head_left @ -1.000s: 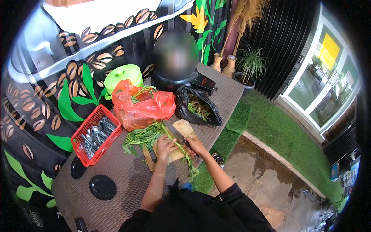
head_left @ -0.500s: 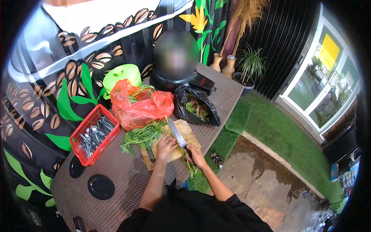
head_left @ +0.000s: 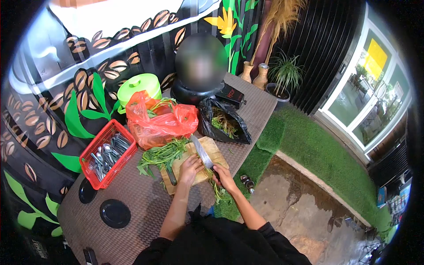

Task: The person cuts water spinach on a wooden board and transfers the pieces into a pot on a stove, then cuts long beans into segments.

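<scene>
My right hand [head_left: 224,177] is wrapped round the dark handle of a knife [head_left: 202,152], its broad blade slanting up and left over the wooden cutting board [head_left: 214,150]. Beside the blade, my left hand [head_left: 191,169] rests over the board with fingers bent together; what lies under them is hidden. Leafy green stems [head_left: 164,154] are heaped at the board's left side. A dark handle-like piece [head_left: 171,176] lies along the board's left edge. More green scraps [head_left: 218,192] sit below my right hand at the near edge.
Behind the board stand a red plastic bag [head_left: 154,123] and a black bag [head_left: 223,126] with trimmings. A red basket [head_left: 106,154] of cutlery, black plates [head_left: 115,213] and a lime-green pot [head_left: 140,88] share the table [head_left: 145,198]. A blurred round shape [head_left: 201,66] stands farther back.
The green bit by the knife tip no longer shows. The blade has tilted slightly, and both hands stay almost in place.
</scene>
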Demonstrator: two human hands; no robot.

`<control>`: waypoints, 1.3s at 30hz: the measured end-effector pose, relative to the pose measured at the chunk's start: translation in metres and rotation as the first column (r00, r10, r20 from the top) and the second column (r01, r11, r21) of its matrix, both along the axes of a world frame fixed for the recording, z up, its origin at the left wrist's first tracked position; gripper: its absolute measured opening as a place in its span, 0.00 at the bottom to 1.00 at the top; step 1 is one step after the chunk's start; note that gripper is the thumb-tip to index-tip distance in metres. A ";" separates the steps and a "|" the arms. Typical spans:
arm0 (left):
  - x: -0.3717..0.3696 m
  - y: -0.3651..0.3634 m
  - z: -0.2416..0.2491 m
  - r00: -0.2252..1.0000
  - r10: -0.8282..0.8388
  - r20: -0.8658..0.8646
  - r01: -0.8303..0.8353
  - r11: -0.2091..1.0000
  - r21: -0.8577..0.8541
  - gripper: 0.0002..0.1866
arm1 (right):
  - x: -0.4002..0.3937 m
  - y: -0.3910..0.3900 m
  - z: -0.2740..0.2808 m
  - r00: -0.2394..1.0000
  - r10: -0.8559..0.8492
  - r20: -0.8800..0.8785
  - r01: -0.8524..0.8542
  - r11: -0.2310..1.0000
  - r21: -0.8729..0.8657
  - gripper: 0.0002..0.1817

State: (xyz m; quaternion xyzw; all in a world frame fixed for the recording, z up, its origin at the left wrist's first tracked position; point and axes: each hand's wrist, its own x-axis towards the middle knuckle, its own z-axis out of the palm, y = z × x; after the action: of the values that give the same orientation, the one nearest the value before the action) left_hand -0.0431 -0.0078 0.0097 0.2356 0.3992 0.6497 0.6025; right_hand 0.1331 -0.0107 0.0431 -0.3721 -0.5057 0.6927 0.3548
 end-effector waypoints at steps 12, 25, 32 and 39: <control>0.004 0.000 -0.007 0.977 -0.019 0.214 0.026 0.999 -0.031 0.27 | -0.005 -0.002 -0.020 0.864 -0.316 0.391 0.109 0.877 0.468 0.18; 0.000 0.004 -0.020 0.958 0.006 0.285 -0.016 0.999 0.032 0.25 | -0.024 -0.007 0.003 0.660 -0.540 0.522 -0.042 0.667 0.744 0.16; -0.019 -0.009 0.003 0.985 0.103 0.135 -0.108 0.994 0.030 0.24 | -0.034 0.052 -0.029 0.949 -0.125 0.289 0.015 0.934 0.357 0.21; -0.016 -0.013 0.017 0.982 0.183 -0.046 -0.181 0.983 0.035 0.22 | -0.036 0.061 0.002 0.912 0.171 0.374 -0.147 0.985 -0.091 0.22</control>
State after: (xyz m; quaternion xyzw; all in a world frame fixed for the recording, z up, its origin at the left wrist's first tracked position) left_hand -0.0593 -0.0206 0.0264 0.2232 0.4236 0.7022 0.5270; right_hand 0.0966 0.0498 0.0455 -0.4675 -0.5721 0.6491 0.1811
